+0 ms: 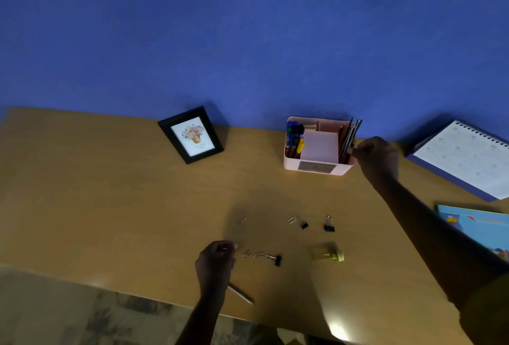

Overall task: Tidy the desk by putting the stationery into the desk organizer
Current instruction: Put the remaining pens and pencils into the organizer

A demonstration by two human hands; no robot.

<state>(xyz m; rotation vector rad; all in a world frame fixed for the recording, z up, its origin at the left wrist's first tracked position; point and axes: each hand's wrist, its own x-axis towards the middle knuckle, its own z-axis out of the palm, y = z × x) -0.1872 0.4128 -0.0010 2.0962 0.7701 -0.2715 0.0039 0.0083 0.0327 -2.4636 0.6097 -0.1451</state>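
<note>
The right hand (377, 158) is at the right wall of the pink desk organizer (316, 169), near the desk's (110, 207) back edge, fingers pinched on a pencil (347, 143) standing in the right compartment among other dark pencils. Pens fill the left compartment; sticky notes sit behind. The left hand (216, 259) near the front edge is curled shut, possibly on a paper clip. Beside it lie binder clips (277, 259) and a yellow-green sharpener (329, 254).
</note>
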